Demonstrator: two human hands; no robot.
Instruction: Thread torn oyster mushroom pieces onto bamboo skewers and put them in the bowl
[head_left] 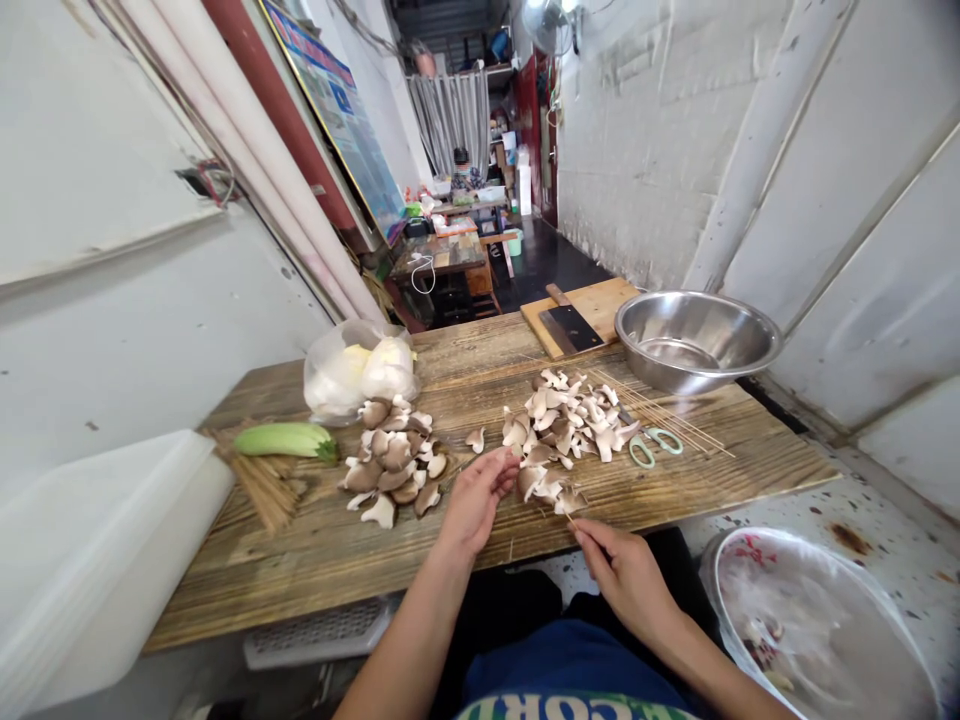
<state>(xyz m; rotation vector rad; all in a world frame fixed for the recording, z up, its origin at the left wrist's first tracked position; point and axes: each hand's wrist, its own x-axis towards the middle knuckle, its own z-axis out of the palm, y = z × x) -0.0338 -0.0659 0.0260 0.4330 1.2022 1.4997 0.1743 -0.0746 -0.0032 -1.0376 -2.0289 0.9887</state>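
My right hand (626,575) pinches the end of a thin wooden skewer (571,521) at the table's front edge. Brown and white oyster mushroom pieces (549,490) are threaded on it. Close to its far end, my left hand (476,500) has thumb and fingertips pressed together; whatever they hold is too small to make out. Just beyond lies a loose pile of oyster mushroom pieces (570,415). A second mushroom pile (394,460) sits left of my left hand, with a single piece (475,439) between the piles. Scissors with pale green handles (655,445) rest beside the right pile.
Bare skewers (675,415) lie near a steel basin (697,340). A cleaver (570,327) rests on a cutting board (611,300). Leftward are bagged cabbages (360,370), a green gourd (285,440), more skewers (259,485) and a white container (112,530). A lined bin (825,620) stands right.
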